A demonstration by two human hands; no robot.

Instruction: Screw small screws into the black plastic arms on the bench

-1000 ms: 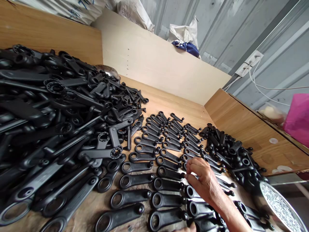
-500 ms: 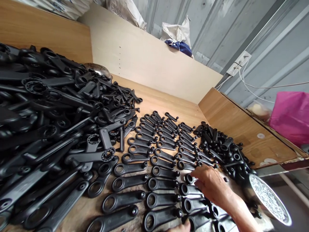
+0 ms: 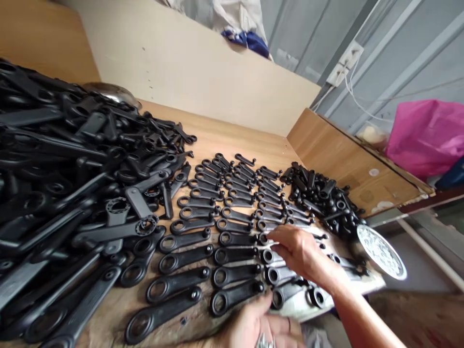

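Note:
Several black plastic crank handles, each with a ring at one end and a knob at the other, lie in rough columns on the wooden table. My right hand reaches over the third column from the right. Its fingertips are pinched together at a handle's ring end; whatever is between them is hidden. At the bottom edge, my left hand is turned palm up, cupping small silvery metal pieces. Its thumb is near the knob of the closest middle-column handle.
A large heap of black handles fills the left side. Smaller black parts are piled at the right, beside a metal bowl of small silvery pieces. Low boards border the table. A pink bag sits beyond the right board.
The view has shifted, so the table's front edge now shows. My left hand has come further into view, palm up with metal pieces. My right hand remains over the third column.

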